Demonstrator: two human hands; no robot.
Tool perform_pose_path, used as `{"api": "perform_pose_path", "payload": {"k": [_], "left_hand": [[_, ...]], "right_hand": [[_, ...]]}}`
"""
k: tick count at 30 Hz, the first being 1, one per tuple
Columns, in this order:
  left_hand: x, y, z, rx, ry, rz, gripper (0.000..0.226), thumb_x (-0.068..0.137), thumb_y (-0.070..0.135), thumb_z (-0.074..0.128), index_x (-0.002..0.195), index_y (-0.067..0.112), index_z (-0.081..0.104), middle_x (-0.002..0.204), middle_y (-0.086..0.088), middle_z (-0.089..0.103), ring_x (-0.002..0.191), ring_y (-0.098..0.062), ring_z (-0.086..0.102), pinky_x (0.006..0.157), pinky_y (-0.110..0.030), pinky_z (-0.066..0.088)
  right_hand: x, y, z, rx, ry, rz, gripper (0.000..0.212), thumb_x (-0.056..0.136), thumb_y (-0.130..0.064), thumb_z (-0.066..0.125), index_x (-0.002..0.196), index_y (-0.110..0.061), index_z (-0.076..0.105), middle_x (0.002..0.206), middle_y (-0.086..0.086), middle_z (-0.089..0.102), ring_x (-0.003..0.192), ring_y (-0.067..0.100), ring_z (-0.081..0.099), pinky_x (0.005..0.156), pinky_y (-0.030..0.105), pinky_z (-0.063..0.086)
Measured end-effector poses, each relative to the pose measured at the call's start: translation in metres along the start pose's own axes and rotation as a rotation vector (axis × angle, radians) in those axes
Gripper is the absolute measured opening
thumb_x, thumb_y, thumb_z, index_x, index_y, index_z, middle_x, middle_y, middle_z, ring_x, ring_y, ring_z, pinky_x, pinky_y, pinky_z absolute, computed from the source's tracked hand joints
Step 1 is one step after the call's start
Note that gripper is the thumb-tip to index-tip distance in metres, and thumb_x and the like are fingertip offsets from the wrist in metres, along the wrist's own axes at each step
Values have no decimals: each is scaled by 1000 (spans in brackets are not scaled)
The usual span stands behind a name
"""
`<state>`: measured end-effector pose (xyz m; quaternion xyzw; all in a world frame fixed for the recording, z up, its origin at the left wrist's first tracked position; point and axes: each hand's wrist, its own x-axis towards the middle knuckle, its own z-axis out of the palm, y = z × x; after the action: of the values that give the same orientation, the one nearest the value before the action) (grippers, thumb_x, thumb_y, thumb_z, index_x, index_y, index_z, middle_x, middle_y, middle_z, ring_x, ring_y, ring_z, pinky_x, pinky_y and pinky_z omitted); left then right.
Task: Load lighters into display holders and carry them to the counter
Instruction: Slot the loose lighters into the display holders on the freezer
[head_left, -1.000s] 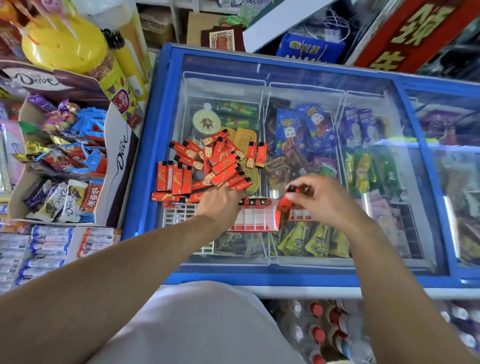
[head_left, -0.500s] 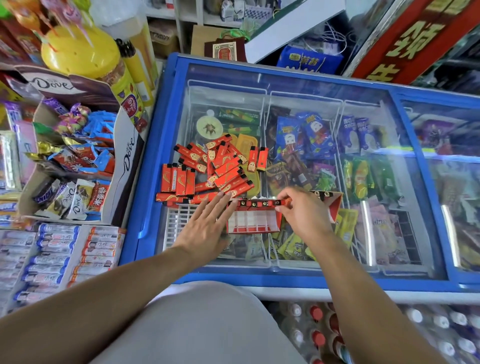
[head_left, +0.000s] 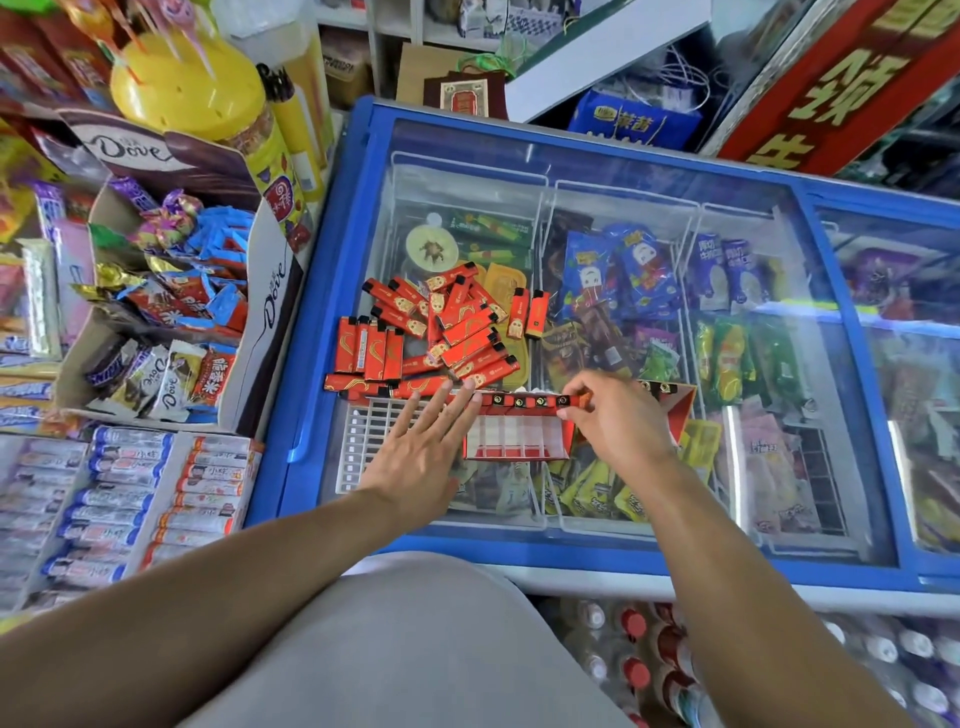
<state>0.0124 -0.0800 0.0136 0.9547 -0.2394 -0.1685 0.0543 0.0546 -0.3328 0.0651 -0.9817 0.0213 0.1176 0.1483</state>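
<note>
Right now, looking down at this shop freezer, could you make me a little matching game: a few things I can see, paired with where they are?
Things:
1. left hand
2. right hand
3. loose lighters
4. Dove box

Places:
A. piled on the freezer lid
B. beside the freezer, full of sweets
C. flat, fingers straight, left of the display holder
D. pinching a lighter at the holder's top row

Pairs: 1-C, 2-D, 3-A, 4-B

Blue-framed glass-topped freezer (head_left: 358, 218) amid crowded shop shelves (head_left: 104, 499) of sweets.
</note>
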Motion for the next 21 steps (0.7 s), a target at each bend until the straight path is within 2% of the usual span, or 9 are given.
{"api": "perform_pose_path", "payload": {"k": [4,7,9,11,13,15,18,19,21], "left_hand": [[1,-1,-1,-5,-31,-2,98,100,42,50,154,18,-28,160,1,-36,147,-22,-32,124,-48,-8],[3,-2,-2,-34,-45,-1,98,99,42,51,154,19,-26,160,3,-36,147,-21,-32,124,-47,-10],[4,-4,-1,-57,-46,10,98,99,44,51,155,20,-26,160,4,-35,148,-20,-31,124,-47,-9],[5,-5,-1,-68,-57,20,97,99,46,49,154,20,-27,160,5,-35,148,-21,-31,124,-48,-8],[3,-7,-3,-77,-68,36,97,99,45,48,153,21,-29,160,4,-36,148,-21,-30,124,-48,-9],[2,-8,-6,-65,-79,49,97,98,42,47,153,21,-30,160,4,-36,148,-21,-31,124,-47,-11],[2,-9,-11,-71,-108,46,95,99,39,46,153,22,-30,160,4,-35,147,-20,-32,123,-46,-13],[2,-9,-11,-82,-114,45,94,99,38,46,153,22,-29,160,5,-34,147,-19,-32,123,-46,-14],[2,-8,-12,-109,-115,44,95,98,36,47,153,24,-30,160,6,-35,147,-17,-32,123,-44,-15]], "right_hand": [[-2,-8,-16,-22,-97,10,39,85,-40,76,120,-30,63,110,-9,67,87,6,58,75,26,49],[15,-18,-33,117,-134,2,34,89,-42,69,120,-30,62,113,-11,66,88,5,63,84,34,57],[41,-26,-36,243,-70,11,31,93,-36,67,123,-27,63,118,-8,67,96,6,64,93,32,53],[72,-36,-29,280,-86,54,43,94,-33,67,136,-24,57,128,-4,65,108,13,64,97,31,47],[101,-41,-15,245,-140,117,61,95,-34,66,150,-22,41,144,3,54,124,23,57,106,40,44],[123,-42,0,166,-184,171,70,98,-34,61,157,-21,26,158,8,37,141,29,41,115,44,34],[141,-42,11,81,-206,203,66,102,-31,54,159,-20,21,162,9,29,146,31,32,118,44,28],[145,-43,13,82,-202,207,65,102,-30,55,158,-20,24,159,9,34,142,31,38,115,42,33],[151,-43,14,100,-193,245,63,98,-28,62,153,-18,32,146,10,50,126,31,55,99,38,45]]}}
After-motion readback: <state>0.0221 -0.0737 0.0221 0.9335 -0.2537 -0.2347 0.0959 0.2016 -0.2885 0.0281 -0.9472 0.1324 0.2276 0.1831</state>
